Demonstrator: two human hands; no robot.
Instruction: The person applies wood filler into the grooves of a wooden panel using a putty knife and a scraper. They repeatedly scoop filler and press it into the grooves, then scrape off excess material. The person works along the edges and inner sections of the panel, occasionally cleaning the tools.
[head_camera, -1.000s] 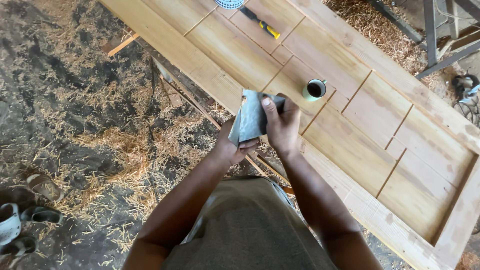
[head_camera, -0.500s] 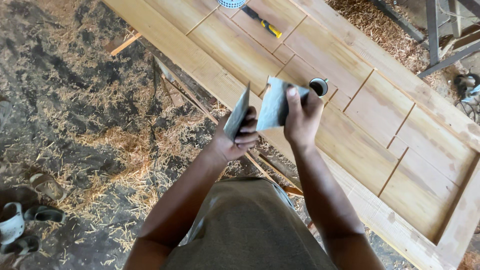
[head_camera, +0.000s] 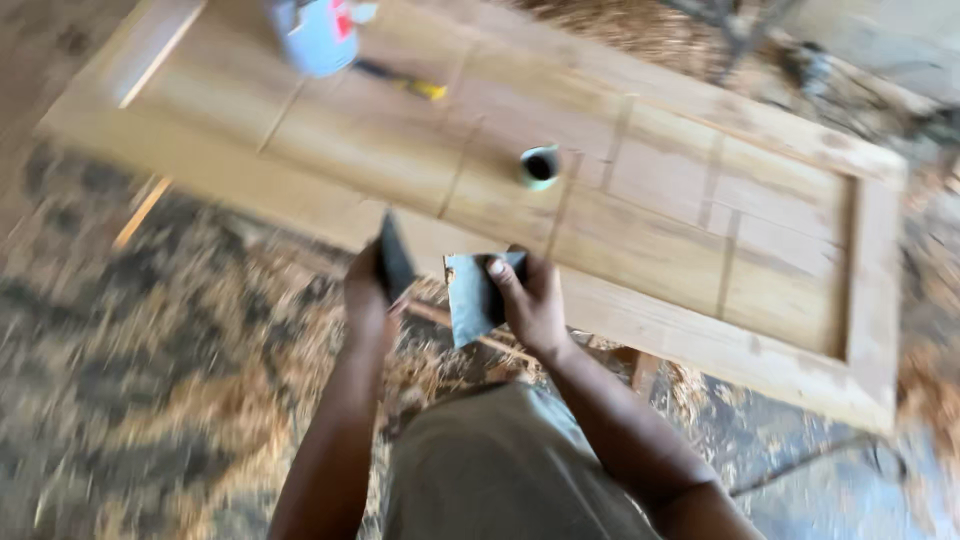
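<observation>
At the lower middle of the frame, two grey sandpaper pieces are held apart. The right sandpaper piece (head_camera: 472, 295) sits flat-faced in the right hand (head_camera: 530, 300), whose grip is closed on its edge; the left sandpaper piece (head_camera: 393, 262) stands edge-on, long axis upright, pinched in the left hand (head_camera: 367, 300). Just above both lies the wooden door panel (head_camera: 640, 190), carrying a small green-rimmed cup (head_camera: 540, 166) and a blurred white container (head_camera: 318, 35) at the upper left.
</observation>
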